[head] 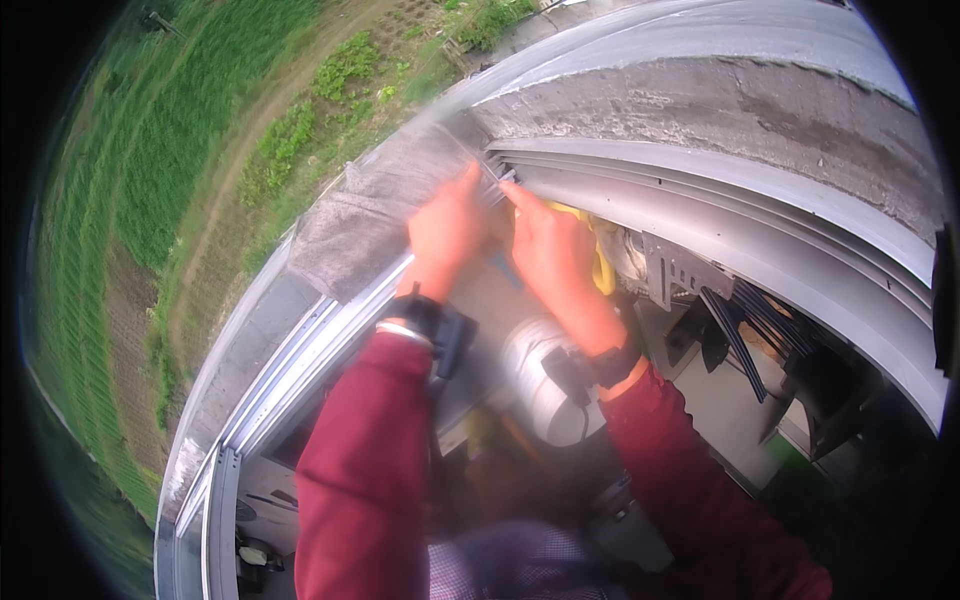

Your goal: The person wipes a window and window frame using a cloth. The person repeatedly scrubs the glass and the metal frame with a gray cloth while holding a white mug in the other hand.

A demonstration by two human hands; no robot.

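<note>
A greyish cloth (352, 225) lies over the outer sill at the corner of a sliding window frame (750, 217). My left hand (448, 229) is at the cloth's right edge, its index finger stretched toward the frame corner; blur hides whether it grips the cloth. Close beside it, my right hand (551, 240) points its index finger at the same corner, the other fingers curled. Whether something thin lies between the fingertips cannot be told. Below my right hand stands a white cylindrical container or roll (536, 375), blurred and partly hidden by the wrist.
Metal window tracks (300, 345) run down to the lower left. Inside, at right, are a slotted metal piece (664, 274), black utensils or rods (739, 322) and a yellow object (602, 266). A rough concrete wall edge (712, 105) borders the window; green fields (172, 157) lie outside.
</note>
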